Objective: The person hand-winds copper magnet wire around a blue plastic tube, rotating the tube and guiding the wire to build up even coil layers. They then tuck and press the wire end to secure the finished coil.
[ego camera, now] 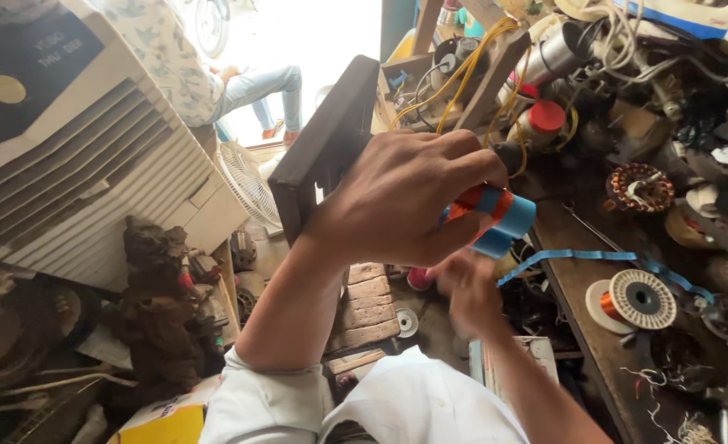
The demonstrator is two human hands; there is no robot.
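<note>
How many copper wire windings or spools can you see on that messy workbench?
2: a round copper-wound coil at the back of the dark workbench, and a white plastic spool of copper wire nearer the front. Clutter may hide more.

The left hand (405, 197) pinches a copper coil (477, 201) wrapped in blue tape (508, 222); the right hand (471, 288) (blurred) sits below, beside the cluttered table (586, 271).

Smooth blue tape (508, 220), slightly glossy, wraps a bright copper coil (472, 200). Its loose strip (594, 256) trails over the rough, dull wooden bench (582, 288). The spool (642, 299) looks like matt pale plastic around shiny copper wire. Glossy red plastic cap (546, 117); ridged off-white plastic cooler (92, 189).
</note>
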